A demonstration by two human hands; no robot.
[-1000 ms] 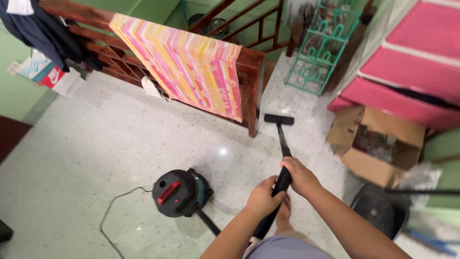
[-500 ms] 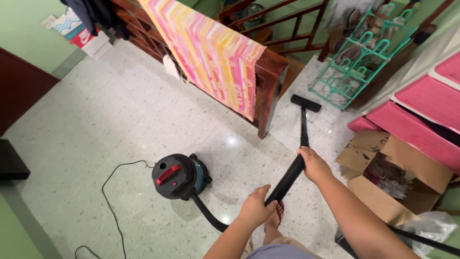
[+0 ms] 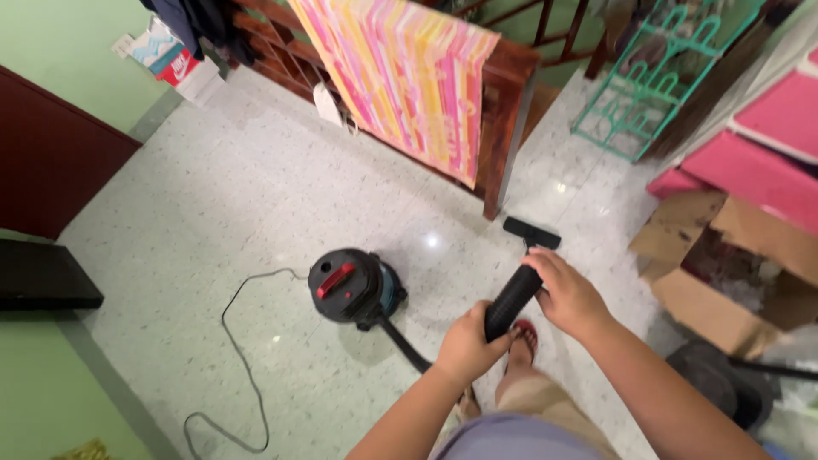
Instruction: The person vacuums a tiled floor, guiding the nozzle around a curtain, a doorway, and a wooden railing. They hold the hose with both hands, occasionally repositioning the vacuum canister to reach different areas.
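- Both hands grip the black vacuum wand [image 3: 514, 300]: the right hand [image 3: 569, 294] is wrapped around its upper, farther part with fingers curled shut over the tube, and the left hand [image 3: 466, 343] is closed in a fist around the nearer, lower end, where the hose joins.
- Speckled pale terrazzo floor [image 3: 256, 204] fills most of the view, with a bright glint of light just beyond the vacuum.
- Wooden railing [image 3: 503, 94] runs across the top, and a pink, yellow and orange striped cloth [image 3: 409, 77] hangs over it, reaching down close to the floor.
- Pink drawers [image 3: 767, 145] stand at the right edge, with an open cardboard box [image 3: 707, 255] in front of them, well to the right of the right hand.
- Green wire rack [image 3: 656, 85] stands beyond the railing post, near the top right.
- Round black canister vacuum [image 3: 351, 285] with a red handle sits on the floor to the left of the left hand, near but apart from it; its black hose [image 3: 405, 345] runs from the canister to the left fist.
- Thin power cord [image 3: 234, 341] loops away from the canister toward the lower left.
- Black floor nozzle [image 3: 532, 232] lies flat on the floor just beyond the right hand, close to the foot of the railing post.
- One foot in a red sandal [image 3: 523, 336] shows below the wand, between the two hands.
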